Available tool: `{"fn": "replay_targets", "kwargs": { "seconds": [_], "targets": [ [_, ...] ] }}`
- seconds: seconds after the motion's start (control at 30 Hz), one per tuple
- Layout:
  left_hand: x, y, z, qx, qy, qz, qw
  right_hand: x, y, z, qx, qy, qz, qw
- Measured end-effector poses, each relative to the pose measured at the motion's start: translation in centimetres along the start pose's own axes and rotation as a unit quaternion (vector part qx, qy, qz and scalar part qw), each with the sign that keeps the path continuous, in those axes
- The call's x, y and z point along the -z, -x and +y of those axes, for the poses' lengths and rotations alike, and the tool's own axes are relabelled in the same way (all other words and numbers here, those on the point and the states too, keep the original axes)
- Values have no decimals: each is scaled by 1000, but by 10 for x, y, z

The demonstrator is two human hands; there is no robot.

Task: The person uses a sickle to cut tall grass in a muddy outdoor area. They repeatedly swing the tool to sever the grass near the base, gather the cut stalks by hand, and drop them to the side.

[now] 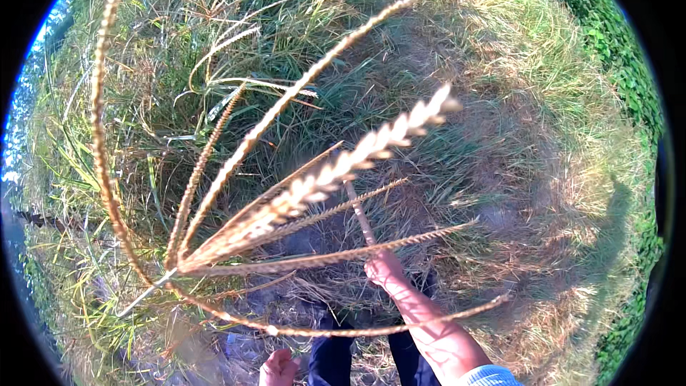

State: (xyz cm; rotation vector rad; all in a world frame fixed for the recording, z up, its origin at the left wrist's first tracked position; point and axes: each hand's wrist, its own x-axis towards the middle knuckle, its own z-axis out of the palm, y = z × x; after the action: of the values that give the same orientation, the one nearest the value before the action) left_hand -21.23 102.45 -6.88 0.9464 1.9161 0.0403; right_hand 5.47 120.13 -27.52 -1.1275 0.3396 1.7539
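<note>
My right hand grips a thin wooden stick or tool handle, which points away from me over the grass. Its far end is hidden behind a large dry grass seed head. This seed head hangs very close to the camera, its several spikes fanning across the view. At the bottom edge, left of my legs, is my left hand with curled fingers. Whether it holds anything cannot be seen. Cut or flattened grass lies in front of my feet.
Tall green and dry grass stands ahead and to the left. Flattened straw-coloured grass covers the ground to the right. Leafy green plants border the right side. My dark trousers show at the bottom. A shadow falls at the right.
</note>
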Motion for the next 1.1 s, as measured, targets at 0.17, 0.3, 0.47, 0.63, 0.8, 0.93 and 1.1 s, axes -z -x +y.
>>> {"fn": "replay_targets", "kwargs": {
  "seconds": [0.17, 0.3, 0.47, 0.63, 0.8, 0.93, 1.1],
  "targets": [
    [-36, -38, -1, 18, 10, -31, 999, 38, -42, 19, -100, 188, -164, 963],
    [-55, -62, -2, 20, 5, -32, 999, 60, -39, 23, -91, 178, -281, 939],
    [-65, -125, 56, -24, -50, -62, 997, 72, 11, -20, -209, 480, -132, 842],
    [-103, -227, 98, -207, -284, -63, 934, 119, 35, -5, -54, 652, -180, 734],
    [-143, -338, 121, -370, -374, -29, 850, 188, 52, 14, -120, 583, -154, 789],
    [-146, -414, 119, -352, -526, 26, 774, 162, 73, -5, -78, 855, -180, 480],
    [-117, -426, 125, -64, -625, -51, 776, 173, 95, -14, -130, 764, -113, 622]
  ]
}}
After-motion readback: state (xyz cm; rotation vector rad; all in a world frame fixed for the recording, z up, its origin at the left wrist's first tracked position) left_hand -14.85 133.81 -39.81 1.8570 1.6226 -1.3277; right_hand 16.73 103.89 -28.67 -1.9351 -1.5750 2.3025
